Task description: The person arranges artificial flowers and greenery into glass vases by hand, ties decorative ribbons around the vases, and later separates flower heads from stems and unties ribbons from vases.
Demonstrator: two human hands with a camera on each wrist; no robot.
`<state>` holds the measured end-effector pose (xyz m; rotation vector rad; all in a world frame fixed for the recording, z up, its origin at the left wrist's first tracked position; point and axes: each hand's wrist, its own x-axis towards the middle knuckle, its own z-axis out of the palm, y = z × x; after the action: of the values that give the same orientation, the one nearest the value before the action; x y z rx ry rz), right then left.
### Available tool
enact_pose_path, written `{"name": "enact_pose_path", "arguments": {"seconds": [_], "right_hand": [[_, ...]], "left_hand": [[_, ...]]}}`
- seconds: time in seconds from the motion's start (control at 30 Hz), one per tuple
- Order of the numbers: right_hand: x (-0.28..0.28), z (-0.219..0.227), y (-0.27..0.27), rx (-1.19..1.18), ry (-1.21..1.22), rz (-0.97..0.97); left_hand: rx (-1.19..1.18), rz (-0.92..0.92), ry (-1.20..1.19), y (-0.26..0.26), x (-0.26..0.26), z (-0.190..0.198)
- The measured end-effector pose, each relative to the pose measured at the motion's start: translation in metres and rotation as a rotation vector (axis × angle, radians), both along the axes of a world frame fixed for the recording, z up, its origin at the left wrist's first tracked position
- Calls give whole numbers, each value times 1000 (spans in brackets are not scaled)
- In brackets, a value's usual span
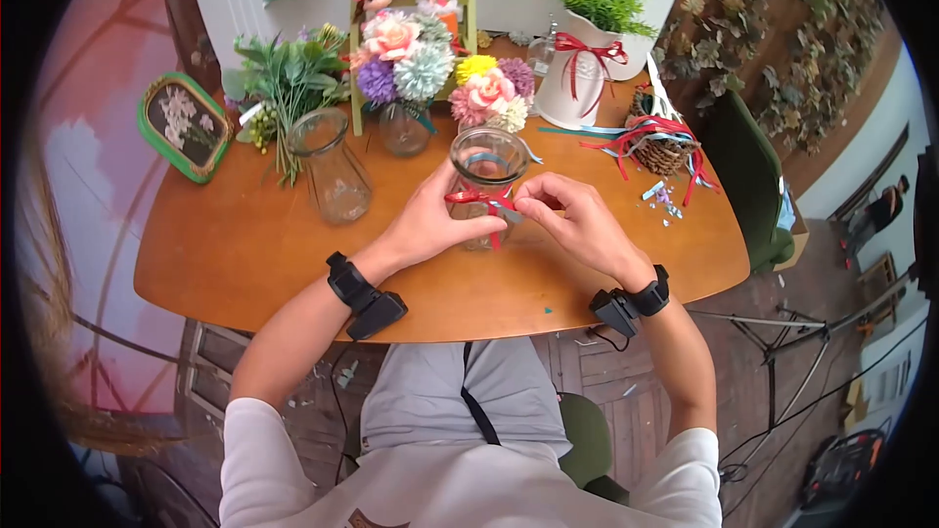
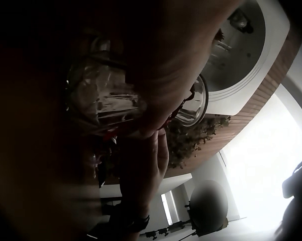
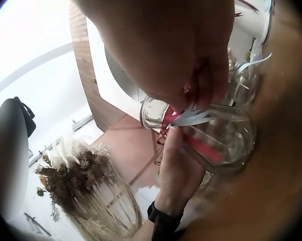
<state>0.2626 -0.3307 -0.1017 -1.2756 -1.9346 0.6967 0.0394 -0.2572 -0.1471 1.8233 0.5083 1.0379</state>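
Note:
A clear glass vase (image 1: 493, 178) stands near the middle of the wooden table, a red ribbon (image 1: 477, 197) tied around its neck. My left hand (image 1: 423, 225) grips the neck from the left, its thumb lying across the front below the ribbon. On the right side, my right hand (image 1: 587, 227) pinches ribbon between thumb and index finger. A light blue ribbon (image 3: 193, 118) lies with the red one in the right wrist view, close to my right fingertips. The left wrist view is dark; my left hand (image 2: 166, 75) covers part of the vase (image 2: 106, 98) there.
Another glass vase (image 1: 339, 181) and green stems (image 1: 293, 88) stand or lie to the left, beside a green frame (image 1: 147, 115). Flower bouquets (image 1: 403, 59) are behind. A white pitcher (image 1: 575, 88) and a wicker basket (image 1: 665, 154) with ribbons sit at the right, near blue scraps (image 1: 653, 190).

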Motion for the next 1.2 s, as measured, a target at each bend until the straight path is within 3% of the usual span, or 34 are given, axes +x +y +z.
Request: {"name": "enact_pose_path", "arguments": {"seconds": [0.3, 0.5, 0.7, 0.77, 0.8, 0.87, 0.93, 1.0, 1.2], "right_hand": [[31, -8, -8, 30, -90, -79], [81, -10, -35, -98, -50, -170], [93, -1, -42, -229, 29, -166], [83, -1, -31, -9, -106, -48], [74, -2, -27, -7, -102, -52], [53, -5, -19, 74, -1, -162], [37, -9, -8, 152, 49, -142], [16, -2, -3, 504, -160, -47], [-18, -6, 8, 878, -406, 8]], "left_hand": [[9, -52, 20, 7, -3, -12], [60, -11, 74, 5, -5, -10], [-12, -104, 75, 6, -5, -8], [34, -144, -68, 7, -3, -11], [36, -148, -64, 7, -2, -13], [-187, -231, -309, 9, -2, -15], [-111, -201, -245, 12, -6, -14], [-68, -144, -184, 11, -7, -17], [-67, -169, -229, 10, -6, -17]]}}
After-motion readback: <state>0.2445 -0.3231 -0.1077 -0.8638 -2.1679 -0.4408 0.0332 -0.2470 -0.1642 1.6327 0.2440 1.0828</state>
